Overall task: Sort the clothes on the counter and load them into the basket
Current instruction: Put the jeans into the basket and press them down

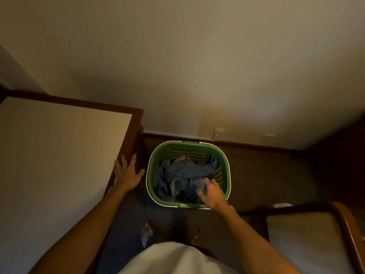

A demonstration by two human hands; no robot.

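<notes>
A green plastic basket (158,155) with a pale rim stands on the carpet against the wall. Blue denim clothes (183,173) lie bunched inside it, with a bit of tan cloth at the back. My right hand (212,193) hovers over the basket's near right corner, fingers spread, fingertips at the denim, holding nothing. My left hand (127,171) rests flat and open on the right edge of the counter (59,155), a pale top with a dark wooden frame. No clothes show on the counter top.
A wall with a dark skirting board and a socket (218,132) runs behind the basket. A cushioned wooden seat (308,240) stands at the lower right. My bare feet (147,233) stand on patterned carpet between counter and seat.
</notes>
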